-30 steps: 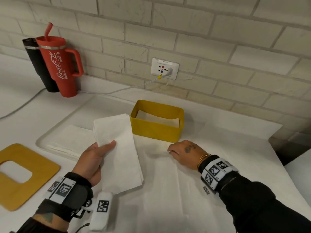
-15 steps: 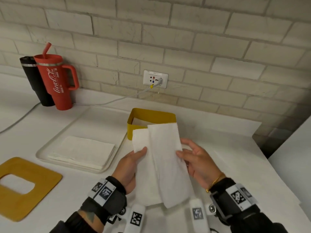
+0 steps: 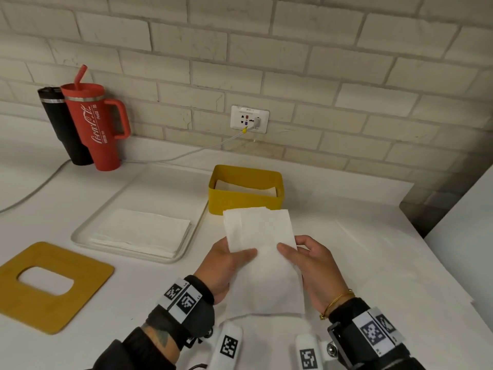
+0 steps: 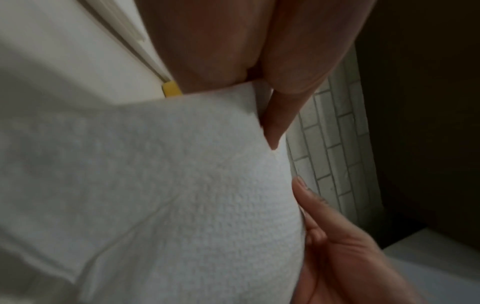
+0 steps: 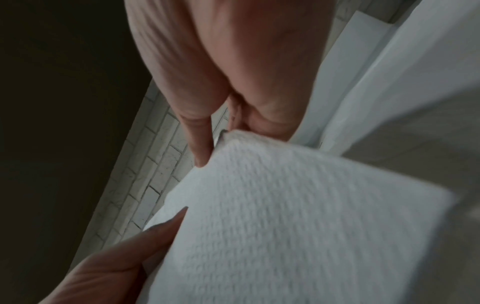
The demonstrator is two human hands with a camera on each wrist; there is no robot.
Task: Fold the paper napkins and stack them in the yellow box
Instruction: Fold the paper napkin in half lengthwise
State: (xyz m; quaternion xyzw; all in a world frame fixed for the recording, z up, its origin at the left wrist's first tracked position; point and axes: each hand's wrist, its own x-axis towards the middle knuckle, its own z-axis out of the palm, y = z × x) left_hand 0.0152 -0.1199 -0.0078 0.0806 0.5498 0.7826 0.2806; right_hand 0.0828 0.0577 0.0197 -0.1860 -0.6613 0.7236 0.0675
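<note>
Both hands — left hand point(image 3: 224, 260), right hand point(image 3: 313, 265) — pinch a folded napkin point(image 3: 262, 257) just before the yellow box point(image 3: 245, 201) (napkins inside); beside it, a tray point(image 3: 88, 231) holds a stack.

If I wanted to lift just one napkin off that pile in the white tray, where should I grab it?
Probably at the near right corner of the napkin pile, coming from the right. There the layered edges show fanned and loose, so a thumb-and-finger grip could peel off the top sheet. The tray has a low rim, so it should not block that approach. The middle lies flat, with nothing to pinch.
</note>
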